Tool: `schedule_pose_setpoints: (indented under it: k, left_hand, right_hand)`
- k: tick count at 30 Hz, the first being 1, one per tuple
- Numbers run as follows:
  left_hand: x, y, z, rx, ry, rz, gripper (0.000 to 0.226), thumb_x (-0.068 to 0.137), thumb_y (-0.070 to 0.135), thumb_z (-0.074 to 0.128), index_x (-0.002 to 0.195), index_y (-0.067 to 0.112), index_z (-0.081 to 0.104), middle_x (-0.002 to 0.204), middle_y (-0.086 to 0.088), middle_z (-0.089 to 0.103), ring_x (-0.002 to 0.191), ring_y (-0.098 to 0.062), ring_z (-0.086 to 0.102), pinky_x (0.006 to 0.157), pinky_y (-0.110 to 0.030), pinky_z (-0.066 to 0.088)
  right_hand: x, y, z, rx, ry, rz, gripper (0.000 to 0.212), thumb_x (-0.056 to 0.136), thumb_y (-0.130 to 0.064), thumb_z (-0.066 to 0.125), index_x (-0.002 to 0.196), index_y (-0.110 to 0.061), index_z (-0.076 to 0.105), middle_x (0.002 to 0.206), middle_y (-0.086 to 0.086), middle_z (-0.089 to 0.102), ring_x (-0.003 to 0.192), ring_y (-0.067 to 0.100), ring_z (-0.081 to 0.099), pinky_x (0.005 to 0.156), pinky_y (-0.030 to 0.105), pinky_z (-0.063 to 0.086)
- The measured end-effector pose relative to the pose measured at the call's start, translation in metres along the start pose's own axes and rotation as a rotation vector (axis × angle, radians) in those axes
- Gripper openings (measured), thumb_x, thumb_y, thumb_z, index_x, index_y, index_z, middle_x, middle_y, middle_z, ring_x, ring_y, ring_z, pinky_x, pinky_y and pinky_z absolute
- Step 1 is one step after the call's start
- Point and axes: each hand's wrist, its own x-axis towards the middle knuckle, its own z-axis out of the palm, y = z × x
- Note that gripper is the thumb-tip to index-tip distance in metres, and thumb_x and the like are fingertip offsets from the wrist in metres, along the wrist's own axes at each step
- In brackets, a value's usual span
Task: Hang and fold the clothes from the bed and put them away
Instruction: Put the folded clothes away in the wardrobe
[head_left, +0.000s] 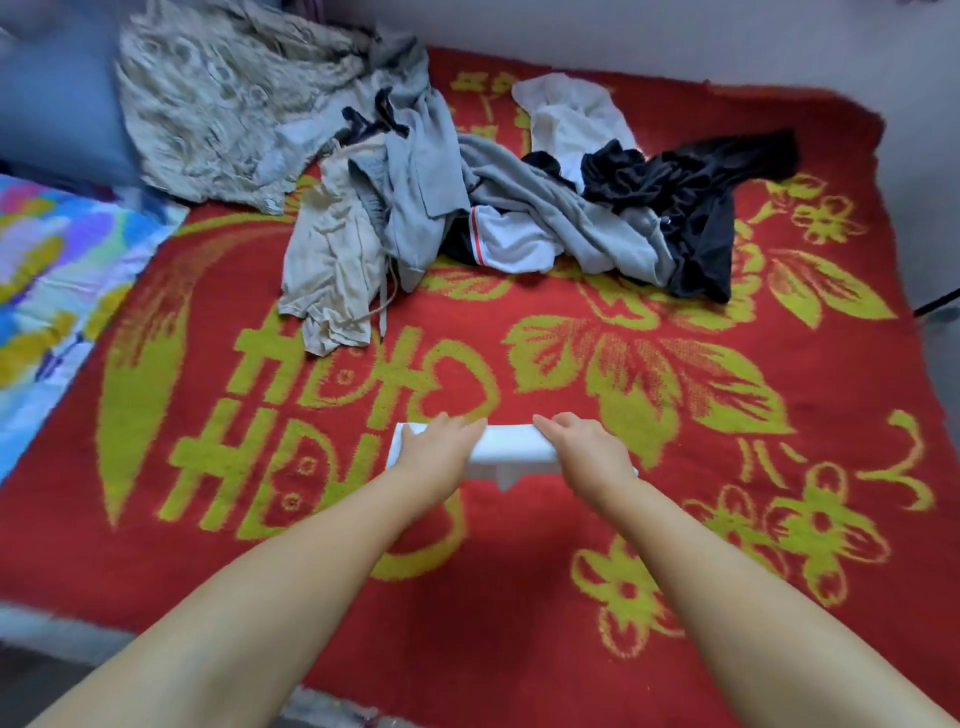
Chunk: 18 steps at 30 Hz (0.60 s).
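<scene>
A coarse, nubby red-and-yellow woven blanket (519, 597) covers the bed; the near white folded cloth (511, 447) looks smooth and matt, the far grey garments (426, 171) soft and creased.

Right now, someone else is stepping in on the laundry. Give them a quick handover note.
Left hand and right hand: both rest flat, fingers straight, on the folded white garment near the front of the red blanket.
Done: that one piece looks folded, not yet put away.
Left: the pile of clothes further back, grey, beige, black and white, still unfolded.
</scene>
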Motion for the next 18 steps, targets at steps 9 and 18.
schedule_pose_setpoints:
  k: [9,18]
  left_hand:
    - [-0.178,-0.042,-0.014,0.108,0.255,-0.374,0.065,0.096,0.011,0.036,0.153,0.026,0.008,0.155,-0.002,0.022,0.145,-0.02,0.015,0.107,-0.046,0.024]
    - [-0.423,-0.067,0.056,-0.031,0.241,-0.887,0.078,0.09,0.0,0.046,0.153,0.022,0.005,0.155,-0.002,0.021,0.145,-0.024,0.014,0.107,-0.048,0.024]
  right_hand:
    - [-0.057,-0.116,-0.063,-0.167,0.105,-0.443,0.073,0.087,0.0,0.044,0.15,-0.028,0.022,0.144,0.003,0.036,0.129,0.026,0.036,0.075,0.038,0.048]
    - [-0.156,-0.318,-0.048,-0.408,0.123,-0.992,0.066,0.092,-0.004,0.044,0.15,-0.028,0.021,0.143,0.0,0.038,0.129,0.025,0.039,0.087,0.039,0.05]
